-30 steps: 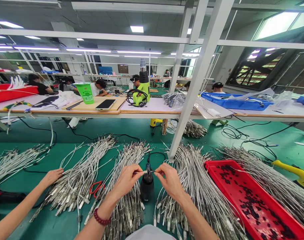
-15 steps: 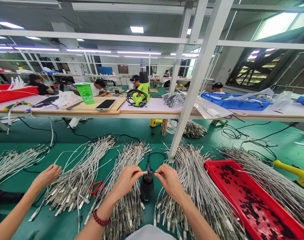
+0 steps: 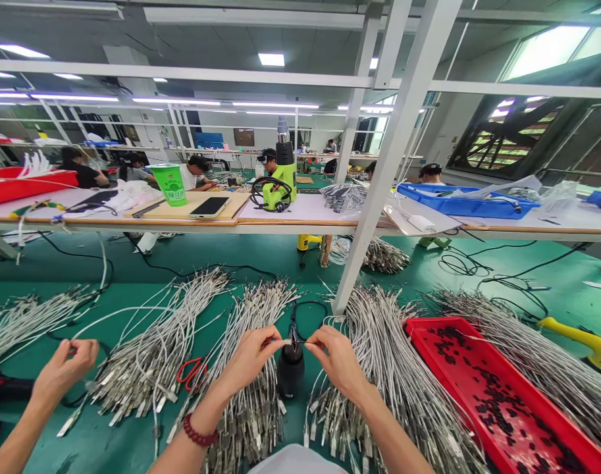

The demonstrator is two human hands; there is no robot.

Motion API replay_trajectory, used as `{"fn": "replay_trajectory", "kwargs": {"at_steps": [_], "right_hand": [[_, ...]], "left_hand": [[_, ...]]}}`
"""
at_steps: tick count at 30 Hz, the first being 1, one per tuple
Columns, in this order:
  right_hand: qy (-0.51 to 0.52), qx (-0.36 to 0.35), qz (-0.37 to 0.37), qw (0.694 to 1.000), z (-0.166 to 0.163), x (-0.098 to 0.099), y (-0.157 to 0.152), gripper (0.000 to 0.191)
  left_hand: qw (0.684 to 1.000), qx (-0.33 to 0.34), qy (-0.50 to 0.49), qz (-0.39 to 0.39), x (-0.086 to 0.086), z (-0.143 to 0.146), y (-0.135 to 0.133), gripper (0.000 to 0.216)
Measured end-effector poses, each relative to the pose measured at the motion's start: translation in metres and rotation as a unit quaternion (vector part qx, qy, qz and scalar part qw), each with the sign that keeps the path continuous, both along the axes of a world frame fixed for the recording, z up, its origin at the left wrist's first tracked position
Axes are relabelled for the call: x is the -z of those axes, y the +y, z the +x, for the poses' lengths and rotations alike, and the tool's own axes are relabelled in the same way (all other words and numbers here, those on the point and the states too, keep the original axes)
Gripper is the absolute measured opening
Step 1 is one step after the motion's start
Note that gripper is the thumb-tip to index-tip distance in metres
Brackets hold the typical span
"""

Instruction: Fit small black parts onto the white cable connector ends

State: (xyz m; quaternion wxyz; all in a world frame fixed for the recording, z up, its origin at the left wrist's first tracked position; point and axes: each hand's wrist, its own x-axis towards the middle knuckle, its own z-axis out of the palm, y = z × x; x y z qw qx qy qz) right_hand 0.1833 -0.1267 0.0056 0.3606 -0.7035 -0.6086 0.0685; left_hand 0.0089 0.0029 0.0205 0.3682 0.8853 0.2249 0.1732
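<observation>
My left hand (image 3: 255, 355), a dark red bead bracelet on its wrist, pinches the pale end of a small cable piece. Facing it, my right hand (image 3: 336, 355) pinches a thin dark wire end. Between them stands a black upright tool (image 3: 291, 374) that looks like a heat gun, and the pinched piece is at its top. Whether the piece touches it is too small to tell. Bundles of white cables with metal plugs lie under both hands, one left (image 3: 245, 395) and one right (image 3: 389, 382). Red-handled scissors (image 3: 191, 374) lie left of my left hand.
A co-worker's hand (image 3: 68, 372) holds a white cable at far left. To the right are a red tray (image 3: 458, 368) of small black pieces and a yellow tool (image 3: 584, 343). A slanting white post (image 3: 374, 178) and a shelf edge (image 3: 290, 228) stand ahead.
The co-worker's hand has moved left and down, drawing a white cable out to the left. My own hands have stayed nearly still at the black tool.
</observation>
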Motion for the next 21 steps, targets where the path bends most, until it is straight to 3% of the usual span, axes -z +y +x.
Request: {"fn": "replay_trajectory", "kwargs": {"at_steps": [9,21], "right_hand": [[-0.019,-0.002,0.0,1.0,-0.0003,0.0014,-0.0011,0.018],[-0.019,-0.006,0.012,1.0,0.0006,0.0033,-0.0008,0.017]], "left_hand": [[0.999,-0.005,0.028,0.038,0.002,0.0,0.0012,0.041],[0.999,-0.028,0.015,0.025,0.0025,0.0013,-0.0005,0.036]]}}
